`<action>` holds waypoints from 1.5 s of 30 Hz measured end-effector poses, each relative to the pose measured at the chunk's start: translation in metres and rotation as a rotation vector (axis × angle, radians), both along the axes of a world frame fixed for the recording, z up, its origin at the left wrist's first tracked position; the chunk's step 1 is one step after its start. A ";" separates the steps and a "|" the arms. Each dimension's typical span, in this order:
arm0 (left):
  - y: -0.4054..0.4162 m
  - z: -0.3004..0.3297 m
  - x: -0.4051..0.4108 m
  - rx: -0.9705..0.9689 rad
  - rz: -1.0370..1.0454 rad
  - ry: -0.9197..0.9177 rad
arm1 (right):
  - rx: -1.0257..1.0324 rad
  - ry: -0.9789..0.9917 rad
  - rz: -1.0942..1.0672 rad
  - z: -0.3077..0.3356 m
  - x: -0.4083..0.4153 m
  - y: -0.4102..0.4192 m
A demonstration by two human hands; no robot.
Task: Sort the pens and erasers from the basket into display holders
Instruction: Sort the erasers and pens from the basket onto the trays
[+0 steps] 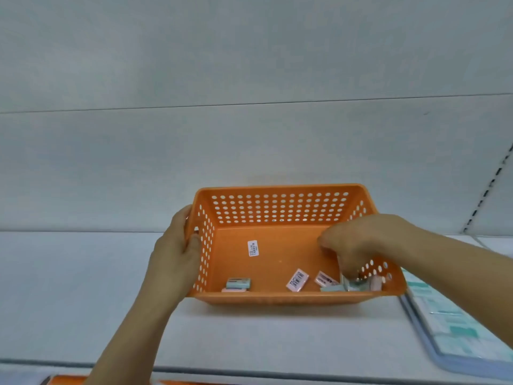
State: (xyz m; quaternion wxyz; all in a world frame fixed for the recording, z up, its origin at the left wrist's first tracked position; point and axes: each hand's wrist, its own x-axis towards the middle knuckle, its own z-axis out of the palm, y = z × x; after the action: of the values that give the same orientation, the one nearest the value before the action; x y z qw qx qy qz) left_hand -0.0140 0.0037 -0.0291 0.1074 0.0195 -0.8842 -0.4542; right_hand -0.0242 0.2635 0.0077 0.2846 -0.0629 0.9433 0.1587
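An orange perforated basket [277, 297] sits tilted on a white shelf. My left hand [176, 245] grips its left wall, thumb inside. My right hand [358, 243] reaches down into the right side of the basket, fingers curled over a cluster of small erasers [355, 284] in the near right corner; whether it pinches one is hidden. More erasers lie along the near wall: a wrapped one with a barcode [297, 279], another beside it [324, 279], and a pale green and pink pair [238, 283] at the left. A price sticker [253, 248] is on the basket floor. No pens show.
The white shelf [83, 287] has a back panel behind the basket. A flat pale blue tray or folder with teal printed sheets [455, 323] lies at the right, close to the basket. Something orange [69, 380] peeks below the shelf's front edge.
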 end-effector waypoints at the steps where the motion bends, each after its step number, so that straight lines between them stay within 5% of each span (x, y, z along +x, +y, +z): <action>1: 0.002 0.000 0.000 0.017 0.017 0.002 | 0.009 -0.011 0.005 0.000 -0.003 0.000; 12: 0.004 0.003 -0.002 0.003 0.066 -0.029 | -0.034 -0.157 0.120 -0.002 -0.003 0.003; 16: 0.003 0.002 -0.001 -0.250 0.106 0.038 | -0.154 0.136 0.235 0.006 -0.004 0.017; 18: 0.009 0.007 0.005 -0.385 0.135 0.208 | -0.381 0.293 0.233 0.014 -0.001 0.027; 21: 0.039 0.024 0.024 -0.199 -0.020 0.337 | -0.964 0.278 0.062 0.026 0.015 0.038; 25: 0.097 0.034 0.046 0.233 -0.447 0.135 | -1.617 -0.001 -0.175 0.016 0.038 0.052; 28: 0.135 0.032 0.054 0.424 -0.580 0.065 | -1.929 -0.146 -0.261 0.003 0.053 0.069; 45: 0.289 0.015 0.096 0.562 -0.581 0.074 | -2.159 0.260 -0.637 -0.018 0.142 0.184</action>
State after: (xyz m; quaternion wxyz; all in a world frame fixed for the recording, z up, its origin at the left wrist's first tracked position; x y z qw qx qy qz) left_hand 0.0825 0.2922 -0.0144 -0.0031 -0.2188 -0.6898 -0.6901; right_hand 0.1175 0.4472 -0.0103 0.0089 -0.0156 0.5824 -0.8127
